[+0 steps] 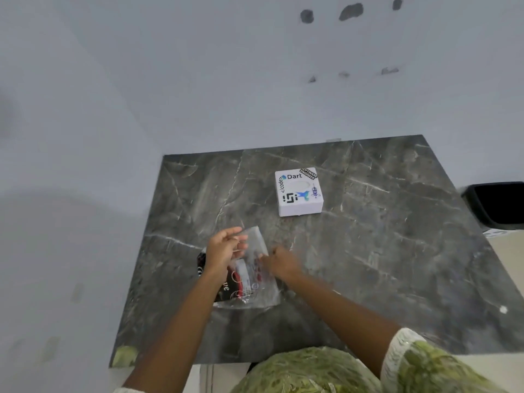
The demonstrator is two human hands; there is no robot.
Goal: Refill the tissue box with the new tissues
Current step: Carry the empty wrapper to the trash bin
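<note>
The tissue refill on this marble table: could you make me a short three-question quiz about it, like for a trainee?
1. True or false: the white tissue box is standing open on the dark marble table.
2. Which thing are both hands on?
A. the tissue box
B. the plastic tissue pack
C. the black bin
3. Fill in: the stickered box sits ____ from the person than the pack.

Key
1. False: its lid is on, and no hand touches it.
2. B: the left hand and right hand both work at the pack's wrapper.
3. Farther.
</note>
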